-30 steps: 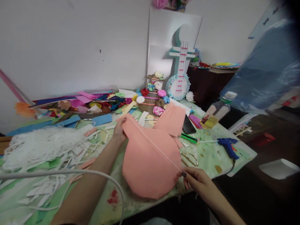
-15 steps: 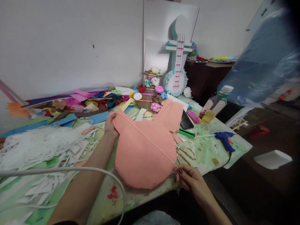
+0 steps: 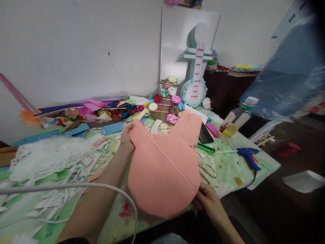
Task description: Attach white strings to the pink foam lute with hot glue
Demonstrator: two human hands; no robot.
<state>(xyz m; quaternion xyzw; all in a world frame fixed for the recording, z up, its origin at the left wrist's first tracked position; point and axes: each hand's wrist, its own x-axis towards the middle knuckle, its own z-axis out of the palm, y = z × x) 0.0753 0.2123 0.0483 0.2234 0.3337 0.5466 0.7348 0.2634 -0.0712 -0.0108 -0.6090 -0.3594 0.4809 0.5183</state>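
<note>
A salmon-pink paper-covered shape, round below with two horn-like arms on top, is held tilted over the table's near edge. My left hand is closed around its upper left arm. A thin white string runs taut and diagonally across the front, from that arm to the lower right edge. There my right hand is closed at the string's lower end, its fingertips partly hidden behind the shape. Gold-handled scissors lie just right of the shape.
A blue glue gun, green cutter, black phone and bottle are on the right. White string piles and paper scraps cover the left. A white cable crosses in front. Decorated instrument models stand behind.
My right hand has drawn the string's lower end in against the shape's lower right edge, its fingertips passing behind it. The left hand keeps its grip. The view has shifted slightly left.
</note>
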